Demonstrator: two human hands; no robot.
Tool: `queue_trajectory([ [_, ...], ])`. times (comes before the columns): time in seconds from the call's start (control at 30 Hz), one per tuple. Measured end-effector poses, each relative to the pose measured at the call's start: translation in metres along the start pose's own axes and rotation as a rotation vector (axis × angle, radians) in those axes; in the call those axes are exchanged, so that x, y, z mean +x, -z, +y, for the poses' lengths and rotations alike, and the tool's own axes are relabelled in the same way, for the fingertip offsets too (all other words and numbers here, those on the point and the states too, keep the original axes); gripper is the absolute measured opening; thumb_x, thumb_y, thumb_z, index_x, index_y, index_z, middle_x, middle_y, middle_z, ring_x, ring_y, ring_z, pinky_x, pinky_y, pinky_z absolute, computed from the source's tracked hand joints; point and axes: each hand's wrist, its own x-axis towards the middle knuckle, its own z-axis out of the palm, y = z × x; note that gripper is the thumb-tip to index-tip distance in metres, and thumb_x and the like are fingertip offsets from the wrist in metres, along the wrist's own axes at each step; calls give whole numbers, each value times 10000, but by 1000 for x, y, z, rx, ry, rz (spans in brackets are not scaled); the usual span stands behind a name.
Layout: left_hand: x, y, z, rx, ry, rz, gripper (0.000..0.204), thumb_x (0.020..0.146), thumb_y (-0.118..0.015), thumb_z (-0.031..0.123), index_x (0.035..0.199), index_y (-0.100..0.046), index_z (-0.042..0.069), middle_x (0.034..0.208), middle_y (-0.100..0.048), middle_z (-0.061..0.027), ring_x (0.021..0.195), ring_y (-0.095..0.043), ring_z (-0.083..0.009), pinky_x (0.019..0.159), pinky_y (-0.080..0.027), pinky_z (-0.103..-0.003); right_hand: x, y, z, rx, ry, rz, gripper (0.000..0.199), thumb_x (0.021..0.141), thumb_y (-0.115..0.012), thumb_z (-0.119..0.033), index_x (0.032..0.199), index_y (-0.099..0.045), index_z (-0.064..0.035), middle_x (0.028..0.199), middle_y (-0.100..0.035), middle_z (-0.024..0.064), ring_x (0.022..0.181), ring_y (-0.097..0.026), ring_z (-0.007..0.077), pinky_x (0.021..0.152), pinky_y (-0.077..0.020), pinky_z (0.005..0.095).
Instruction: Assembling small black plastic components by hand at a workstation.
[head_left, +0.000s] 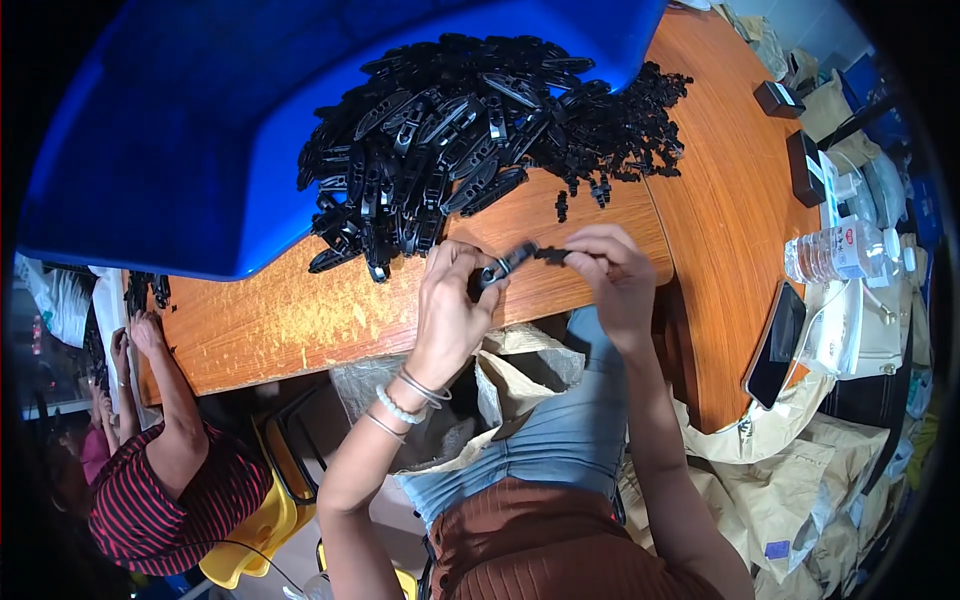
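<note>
My left hand (448, 300), with bracelets at its wrist, is closed around a long black plastic part (514, 260) just over the table's near edge. Close to its right end, my right hand (618, 280) pinches a small jagged black plastic piece (551, 256). The two pieces meet or nearly meet; I cannot tell whether they are joined. Beyond my hands lies a heap of long oval black plastic parts (430, 130). To its right spreads a heap of small black pieces (640, 125), with a few strays nearer me.
A tipped blue bin (150, 150) stands behind the heap on the wooden table (350, 320). A phone (775, 345), a water bottle (835, 252) and two black boxes (805, 170) lie at right. An open paper bag (515, 385) rests at my lap. Another person (180, 490) works at left.
</note>
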Motion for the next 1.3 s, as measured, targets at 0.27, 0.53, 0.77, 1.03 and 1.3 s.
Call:
queue_trajectory([
  [0.27,-14,16,18,-478,260,-168,198,772,-699,23,952,-626,-17,813,-656,-39,636,-592,-49,550,-464,-181,-4,-15,-25,-201,201,-196,98,712,-629,25,805,-624,-6,954,-598,100,910,-541,233,761,-447,323],
  [0.53,-19,25,19,-896,459,-161,206,783,-641,-55,983,-604,-23,870,-645,-65,682,-607,-45,584,-465,-147,-12,-17,-35,-402,499,-183,227,711,-634,48,925,-614,-24,972,-586,90,915,-531,197,740,-436,317],
  [0.77,-23,45,27,-617,329,-259,148,799,-618,-71,945,-600,-52,857,-629,-79,683,-618,-105,609,-510,-207,-30,-21,-32,167,-273,-370,285,777,-658,13,1052,-597,57,684,-602,26,594,-542,52,557,-417,183],
  [1.03,-37,101,6,-185,122,-719,149,808,-655,107,921,-680,13,858,-662,-134,771,-633,-281,736,-502,-347,-4,-15,-12,-168,-37,-283,113,822,-587,-55,861,-644,35,722,-609,94,621,-576,128,562,-439,240],
  [1.3,40,30,6,334,-254,90,241,722,-646,43,946,-588,-23,873,-523,-146,800,-523,-293,702,-459,-391,51,-35,2,-1036,102,16,142,811,-609,-81,945,-607,-32,851,-550,140,741,-563,328,645,-453,398],
])
